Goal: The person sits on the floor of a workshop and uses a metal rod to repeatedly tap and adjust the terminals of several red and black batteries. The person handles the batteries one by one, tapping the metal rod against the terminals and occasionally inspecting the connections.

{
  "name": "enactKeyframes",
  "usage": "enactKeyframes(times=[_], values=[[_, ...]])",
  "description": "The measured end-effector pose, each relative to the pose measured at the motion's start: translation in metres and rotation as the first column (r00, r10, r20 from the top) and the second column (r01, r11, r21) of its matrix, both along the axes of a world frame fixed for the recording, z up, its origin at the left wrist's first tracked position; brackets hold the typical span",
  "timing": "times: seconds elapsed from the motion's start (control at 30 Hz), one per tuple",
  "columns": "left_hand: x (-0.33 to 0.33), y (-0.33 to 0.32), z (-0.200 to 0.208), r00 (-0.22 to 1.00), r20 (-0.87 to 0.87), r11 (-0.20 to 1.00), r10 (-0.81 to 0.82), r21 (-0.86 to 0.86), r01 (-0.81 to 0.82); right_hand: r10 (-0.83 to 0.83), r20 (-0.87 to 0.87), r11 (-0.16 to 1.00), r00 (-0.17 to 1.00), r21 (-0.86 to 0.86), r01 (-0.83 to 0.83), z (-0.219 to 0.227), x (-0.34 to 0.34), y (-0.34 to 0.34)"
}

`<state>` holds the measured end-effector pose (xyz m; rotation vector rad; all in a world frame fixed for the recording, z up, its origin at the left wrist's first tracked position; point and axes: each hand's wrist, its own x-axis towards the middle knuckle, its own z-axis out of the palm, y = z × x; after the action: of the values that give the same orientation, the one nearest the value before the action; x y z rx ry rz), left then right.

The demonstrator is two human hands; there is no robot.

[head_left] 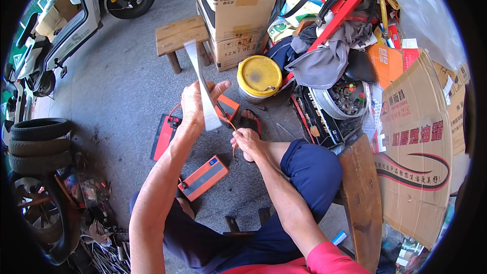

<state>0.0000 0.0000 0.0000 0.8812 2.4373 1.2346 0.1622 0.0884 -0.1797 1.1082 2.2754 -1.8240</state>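
Observation:
My left hand is closed round a long, flat, silvery-white strip. Motion smears the strip, so its kind is unclear. My right hand pinches a thin orange wire that runs up toward the left hand; a short end pokes out below the fingers. Around the hands on the floor are three orange-red battery blocks with dark bands: one at the left, one nearer me, and one behind the hands, partly covered. A red wire rises from the left block's terminal.
A yellow-lidded bucket, a wooden stool and stacked cartons stand beyond the hands. Cluttered goods and a cardboard sheet fill the right, beside a wooden bench. Tyres and a scooter are left.

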Motion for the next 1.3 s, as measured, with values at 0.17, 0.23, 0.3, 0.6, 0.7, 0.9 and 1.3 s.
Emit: enactKeyframes(times=[0.17,0.23,0.3,0.6,0.7,0.9,1.3], values=[[-0.008,0.006,-0.024,0.947,0.224,0.929,-0.229,0.341,0.144,-0.043,0.000,0.999,0.999,-0.007,0.043,-0.008,0.002,0.002],[-0.015,0.001,-0.034,0.940,0.226,0.936,-0.255,0.303,0.181,-0.021,0.010,1.000,1.000,-0.010,0.022,-0.002,-0.002,-0.003],[-0.016,0.001,-0.033,0.958,0.169,0.951,-0.232,0.245,0.187,0.000,0.027,1.000,1.000,-0.012,0.001,0.000,-0.004,-0.004],[0.003,0.009,-0.008,0.996,-0.078,0.996,0.045,0.084,-0.039,0.017,0.047,1.000,0.999,-0.022,-0.016,-0.006,-0.003,0.001],[-0.005,0.006,-0.013,0.993,-0.115,1.000,0.024,-0.016,-0.026,0.036,0.048,0.999,0.998,-0.031,-0.035,-0.007,-0.005,0.000],[-0.018,0.001,-0.039,0.977,0.210,0.997,-0.039,0.076,0.024,0.034,0.031,0.999,0.999,-0.042,-0.033,-0.001,-0.004,-0.001],[-0.017,-0.026,0.000,0.964,0.264,0.969,0.003,0.237,-0.068,-0.111,-0.134,0.973,0.985,-0.216,0.080,0.033,0.003,-0.009]])
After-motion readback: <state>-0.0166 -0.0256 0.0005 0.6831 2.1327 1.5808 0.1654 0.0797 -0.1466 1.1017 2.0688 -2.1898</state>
